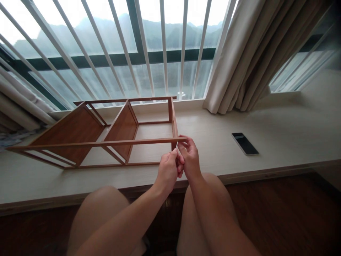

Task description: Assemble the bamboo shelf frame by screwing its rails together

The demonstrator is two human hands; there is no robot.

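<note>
A brown wooden shelf rack lies on its side on the pale window ledge, with two solid panels between its slim rails. At the near right corner of the rack, my left hand is closed around a thin metal rod that points up at the rail. The rest of that rod is hidden in my fingers, so its kind does not show. Pressed close beside it, my right hand grips the end of the top rail, fingers over its far side and thumb near the rod's tip.
A black phone lies on the ledge to the right. Behind the rack stand white window bars, with a beige curtain on the right and another curtain on the left. My knees are against the ledge's front edge.
</note>
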